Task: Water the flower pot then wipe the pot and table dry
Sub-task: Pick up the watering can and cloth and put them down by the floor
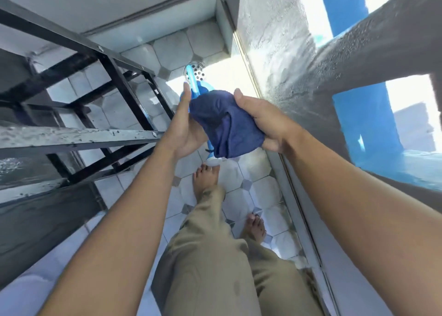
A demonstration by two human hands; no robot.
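Note:
Both hands meet in the middle of the head view, above the tiled floor. A crumpled dark blue cloth (224, 122) is gripped from the right by my right hand (260, 119). My left hand (184, 129) is under and beside the cloth and presses against a light blue watering can (203, 91), which the cloth mostly hides. The can's perforated sprinkler head (197, 73) points away from me. No flower pot is in view.
A black metal frame (124, 81) with a wet dark top (71, 136) stands on the left. A rough grey wall (299, 64) with blue-edged openings runs along the right. My bare feet (207, 177) stand on white tiles (258, 189) in the narrow gap between.

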